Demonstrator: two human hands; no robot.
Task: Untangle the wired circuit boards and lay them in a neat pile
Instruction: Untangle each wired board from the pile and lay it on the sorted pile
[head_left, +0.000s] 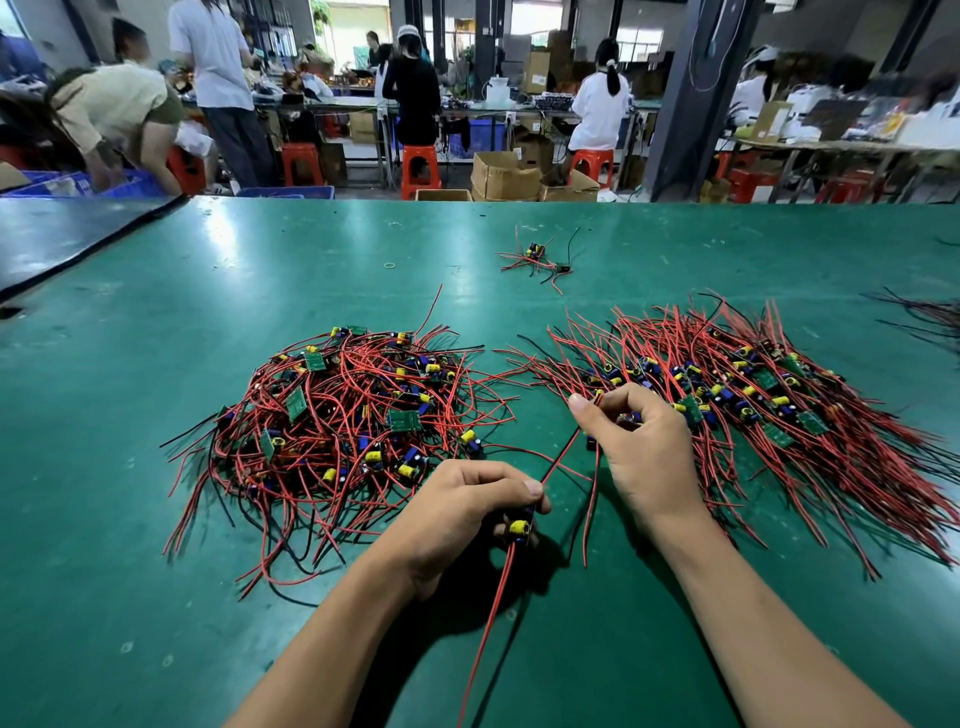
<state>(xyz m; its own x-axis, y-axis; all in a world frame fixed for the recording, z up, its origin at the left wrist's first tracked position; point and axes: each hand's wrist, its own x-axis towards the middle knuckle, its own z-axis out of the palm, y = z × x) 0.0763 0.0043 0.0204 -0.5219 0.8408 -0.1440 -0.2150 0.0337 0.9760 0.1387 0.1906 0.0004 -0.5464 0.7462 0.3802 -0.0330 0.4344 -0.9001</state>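
Left hand (467, 514): curled round wired board (521, 526), red leads (493, 613) trailing.
Right hand (641, 447): pinching second board (592, 442) beside neat pile (779, 400).

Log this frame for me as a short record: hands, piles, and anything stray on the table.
surface: green table mat
left pile: tangled heap of wired boards, wires looping every way
right pile: sorted pile, wires lying roughly parallel
left hand: grips one wired board with a yellow capacitor, red wire trailing toward the camera
right hand: pinches a second board at the sorted pile's near edge, mostly hidden
stray: small cluster farther back, apart from both piles
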